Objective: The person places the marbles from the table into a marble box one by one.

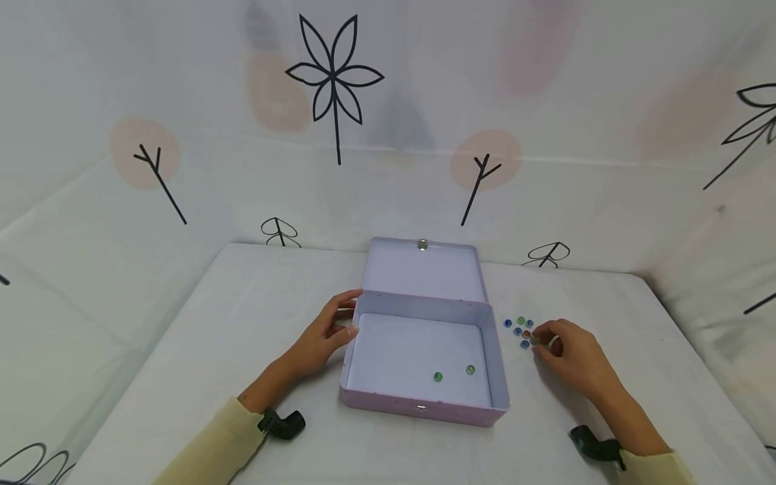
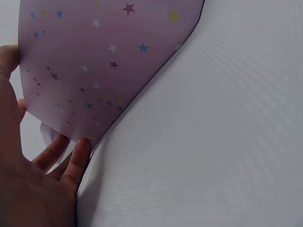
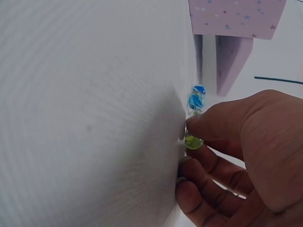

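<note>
Left hand [image 2: 38,189] at 8 o'clock; its fingertips touch the lower corner of the box [image 2: 97,54], which lies toward 11. Box side is light purple, printed with white, blue, yellow and dark-pink stars. White table [image 2: 213,132] spans 1 to 6 o'clock.

Open lilac box [image 1: 388,404], two greenish marbles [image 1: 438,377] inside, perhaps seven mixed-colour marbles [image 1: 518,331] just beside.

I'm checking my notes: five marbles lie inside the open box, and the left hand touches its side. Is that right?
Not quite: the head view shows two marbles, not five, inside the open box. The left hand does touch its side.
</note>
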A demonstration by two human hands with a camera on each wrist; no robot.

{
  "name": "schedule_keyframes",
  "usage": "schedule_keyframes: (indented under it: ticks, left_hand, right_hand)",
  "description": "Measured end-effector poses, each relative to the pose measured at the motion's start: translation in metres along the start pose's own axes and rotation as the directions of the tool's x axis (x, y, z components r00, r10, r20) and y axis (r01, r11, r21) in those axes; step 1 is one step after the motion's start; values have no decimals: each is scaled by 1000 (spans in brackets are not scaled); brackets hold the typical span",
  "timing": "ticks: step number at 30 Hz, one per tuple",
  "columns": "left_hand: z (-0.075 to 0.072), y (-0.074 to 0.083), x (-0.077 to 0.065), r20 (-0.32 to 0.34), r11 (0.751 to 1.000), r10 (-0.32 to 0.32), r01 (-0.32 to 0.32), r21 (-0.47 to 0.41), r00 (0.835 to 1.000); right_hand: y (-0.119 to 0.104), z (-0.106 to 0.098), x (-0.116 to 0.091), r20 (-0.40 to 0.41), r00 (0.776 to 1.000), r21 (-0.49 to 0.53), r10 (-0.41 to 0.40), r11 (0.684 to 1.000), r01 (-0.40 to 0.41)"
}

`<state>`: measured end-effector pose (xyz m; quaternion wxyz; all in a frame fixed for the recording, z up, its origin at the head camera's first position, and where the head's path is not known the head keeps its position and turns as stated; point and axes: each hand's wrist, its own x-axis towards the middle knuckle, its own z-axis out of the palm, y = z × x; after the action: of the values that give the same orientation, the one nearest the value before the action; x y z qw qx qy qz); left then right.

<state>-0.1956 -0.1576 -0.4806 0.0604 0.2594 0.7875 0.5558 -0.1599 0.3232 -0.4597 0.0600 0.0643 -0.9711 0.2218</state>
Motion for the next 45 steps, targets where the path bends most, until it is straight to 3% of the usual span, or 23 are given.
schedule_keyframes:
  ticks: [45]
  left_hand:
    - [0, -2, 2, 1, 1000, 8, -8, -4, 1000]
  right_hand:
    - [-3, 0, 2, -20, 999, -18, -39, 999, 39]
